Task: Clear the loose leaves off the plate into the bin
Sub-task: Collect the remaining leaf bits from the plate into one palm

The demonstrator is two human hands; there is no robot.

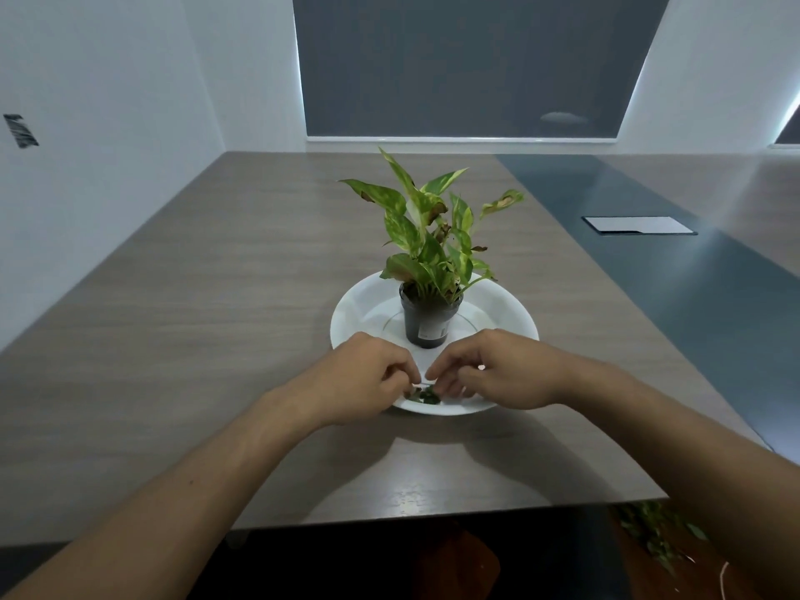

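Observation:
A white plate (359, 311) lies on the wooden table and carries a small black pot (426, 324) with a green, yellow-flecked plant (433, 236). A little heap of dark loose leaves (426, 396) rests on the plate's near rim. My left hand (363, 376) and my right hand (493, 370) meet over that heap, fingers curled down and fingertips pinching at the leaves. Which leaves each hand actually has hold of is hidden by the fingers. No bin is clearly visible.
The table's near edge (433, 515) runs just below my forearms. A flat cable hatch (638, 225) is set into the darker strip at the right. Green leaves (658, 534) lie low at the bottom right, beyond the table corner.

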